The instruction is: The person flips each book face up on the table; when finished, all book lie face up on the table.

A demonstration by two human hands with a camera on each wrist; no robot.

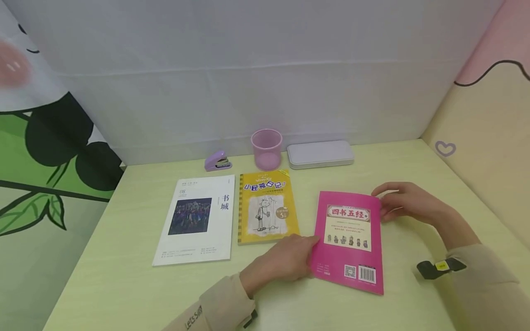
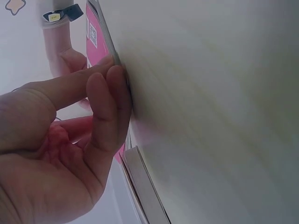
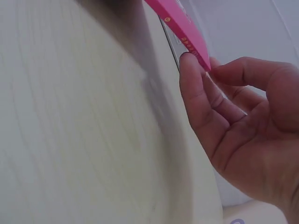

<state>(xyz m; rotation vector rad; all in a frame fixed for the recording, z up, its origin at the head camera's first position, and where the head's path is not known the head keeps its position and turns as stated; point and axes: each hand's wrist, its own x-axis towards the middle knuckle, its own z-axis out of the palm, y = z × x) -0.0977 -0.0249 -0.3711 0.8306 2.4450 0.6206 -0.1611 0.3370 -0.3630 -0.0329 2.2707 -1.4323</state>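
Observation:
A pink book point(image 1: 349, 239) with a cream title panel and a barcode lies in front of me between both hands. My left hand point(image 1: 291, 257) pinches its left edge; in the left wrist view the thumb is on the cover and curled fingers point(image 2: 105, 112) are at the underside. At the upper right corner, my right hand point(image 1: 407, 202) holds the book between thumb and fingers. The right wrist view shows the pink spine point(image 3: 182, 32) raised over the table, its corner between the thumb point(image 3: 247, 72) and a fingertip.
Left of the pink book lie a yellow comic book point(image 1: 269, 207) and a white magazine point(image 1: 194, 220). Along the back of the table point(image 1: 124, 220) stand a purple stapler point(image 1: 217, 161), a pink mesh pen cup point(image 1: 267, 149) and a pale case point(image 1: 320, 154). A white cloth hangs behind.

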